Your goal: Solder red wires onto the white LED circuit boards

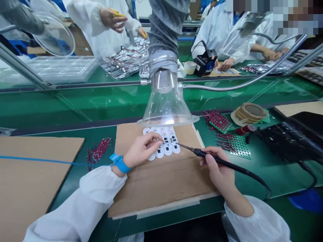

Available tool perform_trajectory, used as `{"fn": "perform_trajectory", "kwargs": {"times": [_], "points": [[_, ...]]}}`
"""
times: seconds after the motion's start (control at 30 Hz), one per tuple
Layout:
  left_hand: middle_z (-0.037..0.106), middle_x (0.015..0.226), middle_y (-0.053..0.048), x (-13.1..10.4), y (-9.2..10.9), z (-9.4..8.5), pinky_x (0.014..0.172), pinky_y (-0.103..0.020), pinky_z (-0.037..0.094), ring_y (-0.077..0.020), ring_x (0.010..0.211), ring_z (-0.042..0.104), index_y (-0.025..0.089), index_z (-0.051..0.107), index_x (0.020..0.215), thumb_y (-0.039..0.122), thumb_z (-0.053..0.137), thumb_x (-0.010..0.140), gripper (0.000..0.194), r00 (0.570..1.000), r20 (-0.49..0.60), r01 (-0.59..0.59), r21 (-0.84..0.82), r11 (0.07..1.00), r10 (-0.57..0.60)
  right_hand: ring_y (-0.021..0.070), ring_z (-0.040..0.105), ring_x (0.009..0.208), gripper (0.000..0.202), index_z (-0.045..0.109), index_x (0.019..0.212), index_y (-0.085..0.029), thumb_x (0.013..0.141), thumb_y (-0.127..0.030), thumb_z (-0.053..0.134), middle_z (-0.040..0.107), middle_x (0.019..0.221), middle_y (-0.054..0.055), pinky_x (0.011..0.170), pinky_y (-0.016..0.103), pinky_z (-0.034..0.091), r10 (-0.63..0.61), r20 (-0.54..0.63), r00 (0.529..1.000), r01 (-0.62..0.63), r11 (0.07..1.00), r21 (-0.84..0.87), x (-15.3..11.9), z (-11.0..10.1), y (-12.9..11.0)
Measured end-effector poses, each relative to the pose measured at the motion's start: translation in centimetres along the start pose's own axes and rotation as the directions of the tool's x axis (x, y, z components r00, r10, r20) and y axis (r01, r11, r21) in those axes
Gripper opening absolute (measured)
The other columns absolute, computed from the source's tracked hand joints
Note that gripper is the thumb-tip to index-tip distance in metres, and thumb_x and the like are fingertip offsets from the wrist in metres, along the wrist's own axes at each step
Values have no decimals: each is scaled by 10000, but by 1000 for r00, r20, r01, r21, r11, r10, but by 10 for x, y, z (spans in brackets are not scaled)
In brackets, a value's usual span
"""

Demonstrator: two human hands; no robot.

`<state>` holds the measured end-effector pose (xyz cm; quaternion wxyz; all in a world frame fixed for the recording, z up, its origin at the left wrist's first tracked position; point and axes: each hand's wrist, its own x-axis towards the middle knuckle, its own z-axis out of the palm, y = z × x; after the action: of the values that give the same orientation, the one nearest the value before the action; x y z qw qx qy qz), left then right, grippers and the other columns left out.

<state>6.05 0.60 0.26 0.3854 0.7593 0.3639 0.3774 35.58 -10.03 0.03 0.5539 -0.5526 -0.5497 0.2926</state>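
Several white circuit boards [167, 146] lie side by side on a brown cardboard sheet [161, 181]. Over their left part is my left hand [145, 147], its thumb and forefinger pinched together; whatever they hold is too small to make out. A blue strap [121, 163] circles that wrist. My right hand [219, 168] grips the black handle of a soldering iron [199, 153], whose thin tip points left and reaches the rightmost board. A clear funnel hood [166, 104] hangs just above the far ends of the boards.
Dark red wires [101, 149] lie left of the cardboard. On the right are more red wires [218, 120], green perforated boards [242, 148], a tape roll [249, 112] and a black device [285, 137]. Beyond the green divider [108, 104], people in white coats handle parts.
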Motion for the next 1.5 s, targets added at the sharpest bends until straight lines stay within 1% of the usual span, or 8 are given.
{"fn": "perform_trajectory", "kwargs": {"times": [0.07,0.17,0.27,0.4,0.83,1.07,1.23,1.5], "points": [[515,642,75,-5,8,12,505,-229,369,-97,518,465,222,670,1026,260,651,1022,42,1000,-2,-17,40,999,17,155,693,594,265,734,1075,-257,1060,-520,716,759,792,15,553,267,584,18,-38,999,-18,1000,3,-14,-9,1],[520,658,84,-11,14,24,533,-223,374,-87,532,478,226,644,995,199,653,1004,30,995,-71,-57,156,986,69,141,686,587,241,739,1082,-256,1071,-495,711,753,773,8,546,243,573,22,-68,997,-19,999,44,-23,-13,4],[532,703,71,-12,15,28,604,-233,414,-102,608,519,225,641,992,165,655,1014,65,979,-119,-132,261,956,168,134,681,580,242,745,1069,-250,1068,-490,718,748,761,6,543,231,572,22,-67,998,-18,997,69,-24,-10,10],[551,747,50,-10,15,29,693,-256,456,-130,703,560,218,632,991,145,660,1033,89,960,-104,-218,306,927,260,130,674,579,237,742,1065,-249,1070,-485,716,735,754,2,537,222,564,47,-59,997,-42,996,75,-25,-9,17],[514,766,50,-10,11,29,703,-274,435,-133,717,546,212,614,1000,127,656,1040,103,966,-62,-221,310,925,252,148,670,591,207,743,1070,-255,1078,-459,709,733,768,8,539,241,560,72,32,997,-74,996,49,-25,-12,17],[521,751,52,-9,12,29,711,-287,435,-140,714,553,209,625,1001,134,658,1039,90,966,-48,-228,304,925,254,138,674,589,199,733,1087,-261,1086,-457,697,742,778,2,536,226,559,59,6,998,-59,996,72,-26,-11,18],[527,753,50,-10,14,28,730,-300,441,-146,716,561,209,626,995,142,648,1045,86,968,-39,-225,312,923,249,150,673,594,183,740,1092,-259,1089,-434,688,744,792,9,547,250,565,83,68,994,-85,996,31,-26,-11,19],[514,749,55,-10,13,27,732,-303,445,-140,706,548,217,619,992,131,645,1040,102,967,-30,-232,310,922,253,147,682,592,179,731,1118,-254,1093,-425,683,743,782,7,549,248,573,64,65,996,-66,997,27,-27,-12,19]]}}
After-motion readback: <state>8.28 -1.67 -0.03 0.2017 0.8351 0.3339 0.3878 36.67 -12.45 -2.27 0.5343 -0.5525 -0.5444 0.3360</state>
